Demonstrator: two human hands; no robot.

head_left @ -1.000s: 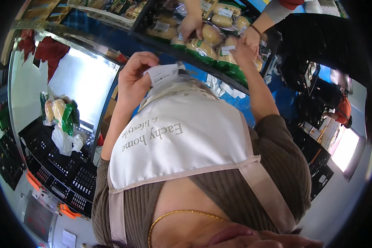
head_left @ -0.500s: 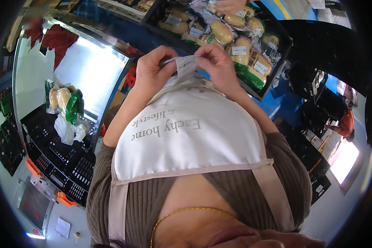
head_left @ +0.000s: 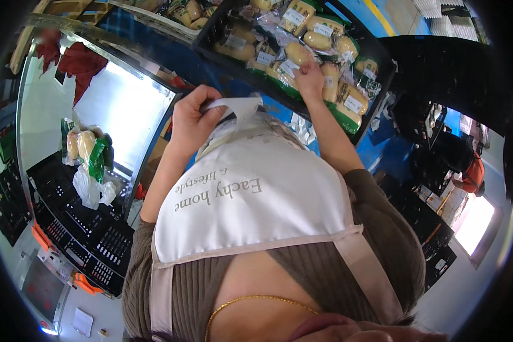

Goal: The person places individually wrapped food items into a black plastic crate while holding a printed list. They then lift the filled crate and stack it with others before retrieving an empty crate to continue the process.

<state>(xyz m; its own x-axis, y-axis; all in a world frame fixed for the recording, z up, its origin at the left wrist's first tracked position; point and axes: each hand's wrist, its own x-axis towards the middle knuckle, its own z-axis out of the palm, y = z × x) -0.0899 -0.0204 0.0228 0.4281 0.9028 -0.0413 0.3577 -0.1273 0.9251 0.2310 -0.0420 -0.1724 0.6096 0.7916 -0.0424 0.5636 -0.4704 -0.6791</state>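
Observation:
In my left hand (head_left: 196,117), thumb and fingers pinch a curling strip of white label paper (head_left: 239,107) in front of my apron. My right hand (head_left: 309,81) reaches into a black crate (head_left: 251,76), its fingers drawn together. They are at the edge of a small white label (head_left: 289,68), which lies on a clear-and-green bag (head_left: 282,77); the exact grip of the fingertips is hard to see. Around it lie several bags of pale yellow, oblong produce (head_left: 298,53), many bearing white labels.
On the left, a bright metal-topped surface (head_left: 134,85) carries dark red cloth (head_left: 81,62). Bagged produce (head_left: 86,145) and a crumpled white bag (head_left: 88,187) sit near a black crate (head_left: 85,214). A person in orange (head_left: 474,174) is at the far right.
My right hand has left the strip and moved away and right into the crate, where a label now shows on the bag. The left hand has shifted slightly lower, still holding the strip.

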